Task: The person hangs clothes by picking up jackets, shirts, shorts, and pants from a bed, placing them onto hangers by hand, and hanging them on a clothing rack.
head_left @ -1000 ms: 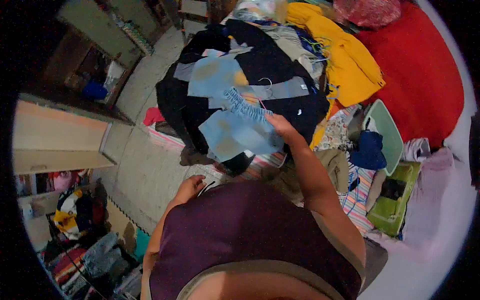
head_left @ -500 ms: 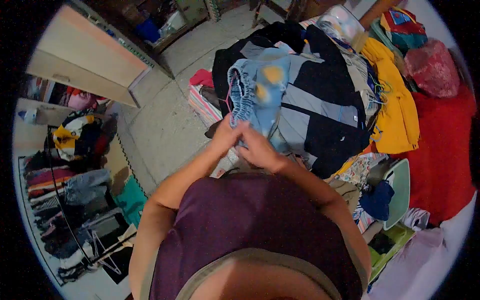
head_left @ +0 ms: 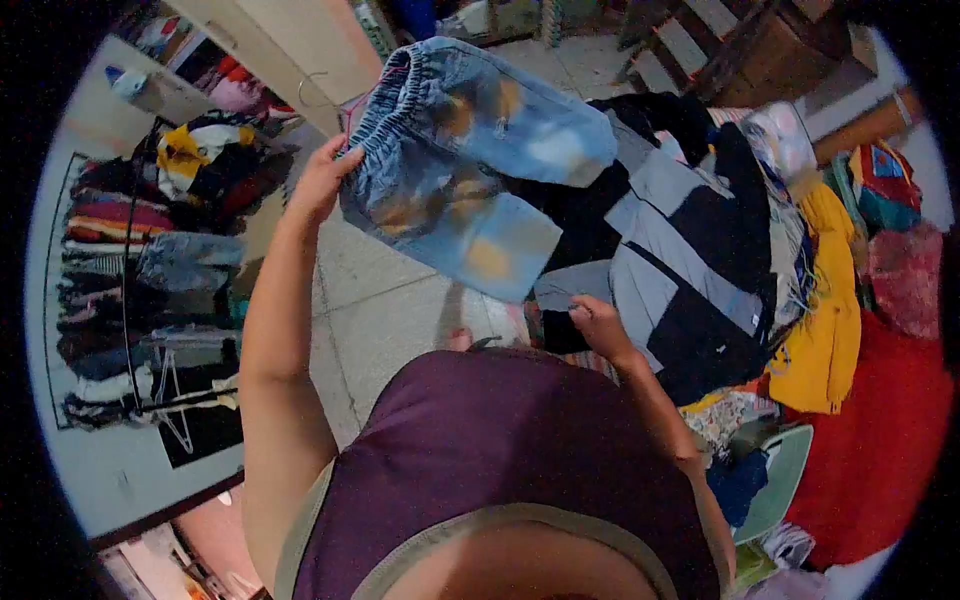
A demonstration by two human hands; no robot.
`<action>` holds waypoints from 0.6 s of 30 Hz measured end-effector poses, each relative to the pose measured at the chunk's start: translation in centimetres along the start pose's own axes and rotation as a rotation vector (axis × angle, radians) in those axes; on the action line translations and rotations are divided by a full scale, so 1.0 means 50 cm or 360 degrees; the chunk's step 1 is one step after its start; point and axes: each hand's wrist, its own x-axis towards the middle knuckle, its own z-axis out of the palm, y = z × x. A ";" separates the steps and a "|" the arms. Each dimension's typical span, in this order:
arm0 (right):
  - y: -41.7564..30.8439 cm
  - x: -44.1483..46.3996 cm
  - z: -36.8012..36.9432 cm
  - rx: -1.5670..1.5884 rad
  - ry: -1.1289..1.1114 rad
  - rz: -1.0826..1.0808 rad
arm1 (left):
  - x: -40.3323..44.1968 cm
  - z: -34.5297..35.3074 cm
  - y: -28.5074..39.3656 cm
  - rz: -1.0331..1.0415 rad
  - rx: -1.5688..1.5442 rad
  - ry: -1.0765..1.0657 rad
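Observation:
My left hand [head_left: 325, 178] is closed on the waistband end of blue denim pants [head_left: 450, 160] with an elastic waist and orange-brown patches. A hanger hook [head_left: 314, 90] sticks out above that hand, at the waistband. The pants hang spread to the right over the floor and partly in front of a black and grey garment [head_left: 670, 230]. My right hand [head_left: 598, 325] has its fingers curled, close to the near edge of the black and grey garment; whether it pinches anything is too small to tell.
Folded and hanging clothes [head_left: 190, 260] fill a rack at the left. A yellow garment [head_left: 825, 300], a red cloth [head_left: 880, 430] and a pale green basket [head_left: 785, 485] are at the right. A wooden chair [head_left: 700, 40] stands at the back.
The pants went from lying on the black and grey garment to hanging from my left hand at the upper left. My right hand has come away from them. The view has turned left.

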 end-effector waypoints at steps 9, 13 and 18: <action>-0.054 0.070 0.000 0.0074 -0.0004 0.0259 | -0.069 -0.149 0.072 0.0009 0.0277 0.0164; -0.080 0.082 0.030 -0.0060 0.0033 0.0133 | -0.104 -0.229 0.081 0.0079 0.0261 0.0029; -0.068 0.103 0.073 0.0016 -0.0119 0.0162 | -0.145 -0.317 0.065 0.0109 0.0463 0.0108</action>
